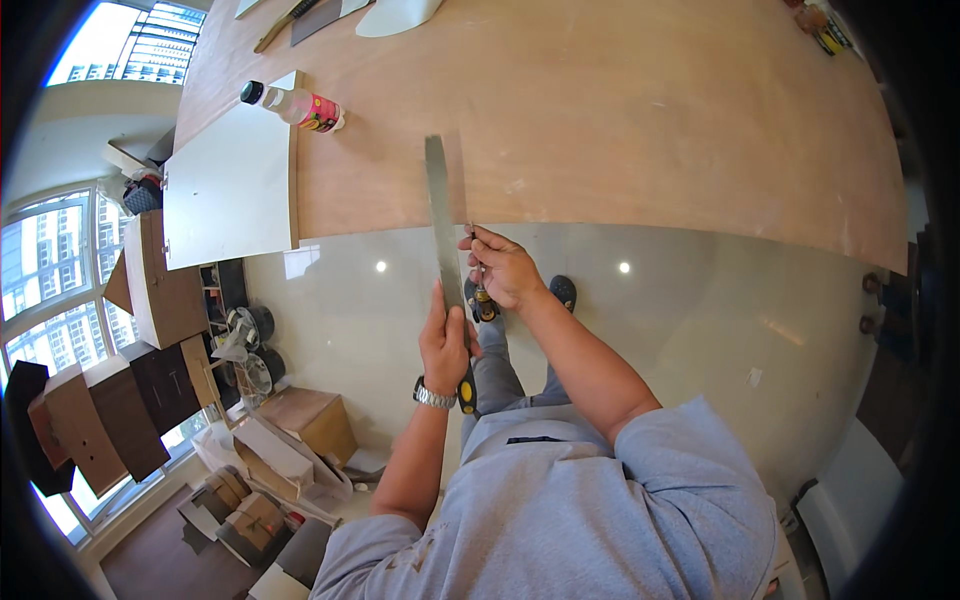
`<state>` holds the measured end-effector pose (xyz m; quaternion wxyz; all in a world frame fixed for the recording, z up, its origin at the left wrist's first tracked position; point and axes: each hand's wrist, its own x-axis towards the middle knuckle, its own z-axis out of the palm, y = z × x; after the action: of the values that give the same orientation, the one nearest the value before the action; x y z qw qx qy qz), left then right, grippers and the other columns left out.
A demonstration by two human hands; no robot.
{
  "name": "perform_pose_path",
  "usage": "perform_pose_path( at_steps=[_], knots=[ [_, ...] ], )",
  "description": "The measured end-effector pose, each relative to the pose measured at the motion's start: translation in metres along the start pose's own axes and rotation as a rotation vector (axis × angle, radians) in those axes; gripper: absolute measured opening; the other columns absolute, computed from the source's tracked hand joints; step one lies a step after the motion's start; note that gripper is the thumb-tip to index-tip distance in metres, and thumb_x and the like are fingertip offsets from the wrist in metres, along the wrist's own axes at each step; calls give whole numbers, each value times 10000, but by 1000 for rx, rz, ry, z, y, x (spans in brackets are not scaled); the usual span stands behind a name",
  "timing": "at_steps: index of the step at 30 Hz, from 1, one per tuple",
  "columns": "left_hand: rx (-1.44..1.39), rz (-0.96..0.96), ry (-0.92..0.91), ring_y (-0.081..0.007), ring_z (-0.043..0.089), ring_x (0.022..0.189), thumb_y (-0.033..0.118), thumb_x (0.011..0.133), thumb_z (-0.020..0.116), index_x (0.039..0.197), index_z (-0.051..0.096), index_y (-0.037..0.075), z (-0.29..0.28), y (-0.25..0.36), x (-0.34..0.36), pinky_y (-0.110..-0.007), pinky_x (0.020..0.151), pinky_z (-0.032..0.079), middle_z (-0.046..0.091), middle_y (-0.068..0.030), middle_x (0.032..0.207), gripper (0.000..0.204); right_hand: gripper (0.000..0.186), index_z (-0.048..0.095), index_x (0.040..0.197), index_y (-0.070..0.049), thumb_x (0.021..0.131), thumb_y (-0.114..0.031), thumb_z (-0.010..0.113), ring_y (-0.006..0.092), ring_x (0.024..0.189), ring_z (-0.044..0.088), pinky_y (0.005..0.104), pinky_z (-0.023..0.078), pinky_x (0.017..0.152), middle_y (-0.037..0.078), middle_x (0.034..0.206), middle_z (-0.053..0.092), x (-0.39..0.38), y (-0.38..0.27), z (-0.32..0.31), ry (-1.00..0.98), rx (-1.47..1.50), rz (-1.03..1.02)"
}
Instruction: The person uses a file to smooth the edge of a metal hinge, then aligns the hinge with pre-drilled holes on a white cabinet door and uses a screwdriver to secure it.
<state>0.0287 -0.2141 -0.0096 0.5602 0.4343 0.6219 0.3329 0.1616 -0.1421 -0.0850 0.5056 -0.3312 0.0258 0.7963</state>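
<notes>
The big brown wooden table [620, 110] fills the top of the view, and its near edge runs across the middle. A flat white board [228, 185] lies on the table at 10 o'clock. A clear plastic bottle with a black cap and a pink label [295, 104] lies on its side just past that board.

A long grey metal ruler [440, 215] is the thing in the hands. Its long line runs from 6 o'clock up to 12 o'clock, tipped a little to the left at the top. The top end lies flat on the table, and the low end sticks out past the table edge over the shiny floor [380, 330].

The left hand [445, 345] has its grip shut tight around the low part of the ruler. A silver watch [434, 398] sits on that wrist.

The right hand [505, 270] is at the table edge, just at the ruler's right side. Its grip is pinched shut on a thin pencil [478, 268], which points up at the table.
</notes>
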Motion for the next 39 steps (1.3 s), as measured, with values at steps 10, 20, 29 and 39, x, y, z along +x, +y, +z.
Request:
perform_pose_path(
  at_steps=[10, 20, 29, 39],
  knots=[
    [-116, -107, -36, -65, 500, 493, 110, 1015, 461, 1519, 268, 134, -4, -30, -26, -221, 427, 451, 545, -6, 679, 541, 349, 561, 1315, -54, 968, -89, 540, 83, 776, 515, 244, 413, 680, -39, 934, 629, 3, 6, 1, -14, 20, -43],
    [-63, -96, -53, -66, 499, 500, 121, 1021, 452, 1527, 245, 157, -4, -38, -25, -224, 417, 458, 535, -12, 670, 548, 342, 601, 1296, -90, 955, -102, 569, 66, 754, 486, 245, 374, 652, -72, 912, 631, 1, 8, 3, 7, 10, -63],
    [167, -5, -46, -72, 481, 470, 103, 1012, 432, 1518, 252, 92, 8, -8, 10, -234, 411, 438, 513, -12, 624, 537, 340, 603, 1287, -73, 952, -123, 583, 59, 760, 495, 238, 388, 653, -70, 909, 629, 2, 8, 2, 37, -46, -80],
    [-97, 118, 18, -69, 505, 512, 141, 1016, 466, 1513, 272, 99, -8, 21, 15, -222, 439, 453, 537, -8, 684, 535, 270, 597, 1232, -31, 978, -104, 542, 81, 689, 485, 221, 410, 588, 44, 960, 638, 0, 1, 2, 46, -140, -131]
  ],
)
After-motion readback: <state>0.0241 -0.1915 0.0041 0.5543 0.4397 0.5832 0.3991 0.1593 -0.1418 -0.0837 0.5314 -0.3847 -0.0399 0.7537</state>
